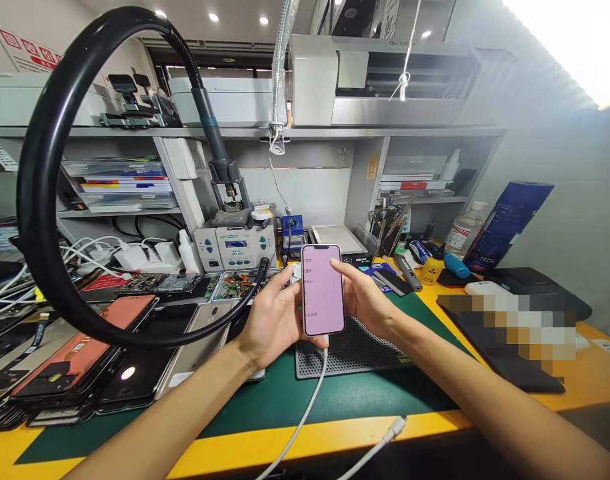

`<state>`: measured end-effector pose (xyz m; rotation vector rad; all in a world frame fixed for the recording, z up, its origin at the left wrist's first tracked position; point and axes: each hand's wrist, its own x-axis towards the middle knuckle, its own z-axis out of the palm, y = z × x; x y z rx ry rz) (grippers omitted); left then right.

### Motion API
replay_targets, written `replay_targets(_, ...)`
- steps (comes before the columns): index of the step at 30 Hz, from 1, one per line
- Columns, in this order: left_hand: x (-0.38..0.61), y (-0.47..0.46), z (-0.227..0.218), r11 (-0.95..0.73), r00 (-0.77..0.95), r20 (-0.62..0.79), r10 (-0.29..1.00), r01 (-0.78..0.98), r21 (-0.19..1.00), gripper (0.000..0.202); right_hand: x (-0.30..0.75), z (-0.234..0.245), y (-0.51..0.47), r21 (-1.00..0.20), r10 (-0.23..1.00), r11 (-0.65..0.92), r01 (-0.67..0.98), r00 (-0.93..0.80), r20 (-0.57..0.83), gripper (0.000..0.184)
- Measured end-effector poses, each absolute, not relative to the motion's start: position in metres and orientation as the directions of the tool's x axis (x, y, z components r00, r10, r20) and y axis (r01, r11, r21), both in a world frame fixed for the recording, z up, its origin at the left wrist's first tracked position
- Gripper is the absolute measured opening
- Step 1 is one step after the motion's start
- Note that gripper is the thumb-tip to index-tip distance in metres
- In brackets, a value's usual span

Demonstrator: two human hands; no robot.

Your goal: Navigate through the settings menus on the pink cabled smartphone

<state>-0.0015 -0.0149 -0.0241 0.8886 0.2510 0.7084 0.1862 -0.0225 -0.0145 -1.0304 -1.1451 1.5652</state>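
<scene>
A smartphone [323, 293] stands nearly upright in front of me, its pinkish screen lit with a few lines of text down the left side. From the left, my left hand [275, 313] grips it, fingers behind and below. My right hand [362, 293] holds the right edge, with its thumb over the upper right of the screen; its other fingers are partly hidden. A white charging cable [317, 380] runs from the phone's bottom edge down past the table's front. Below the phone lies a grey perforated pad [355, 360] on a green mat [279, 407].
Stacked phones and phone parts [85, 347] crowd the left, under a thick black hose [39, 200] looping down. A soldering station [237, 243] stands behind. At the right are a black pad [499, 360], a yellow bottle [432, 270] and a clear bottle [465, 230]. Another cable end [395, 428] hangs in front.
</scene>
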Motion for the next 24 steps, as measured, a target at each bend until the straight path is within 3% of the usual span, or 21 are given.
replay_targets(24, -0.0016, -0.0157, -0.0251, 0.419, 0.754, 0.085, 0.652, -0.451, 0.788, 0.065, 0.1854, -0.0115, -0.0235, -0.976, 0.961, -0.122, -0.179, -0.267, -0.072, 0.055)
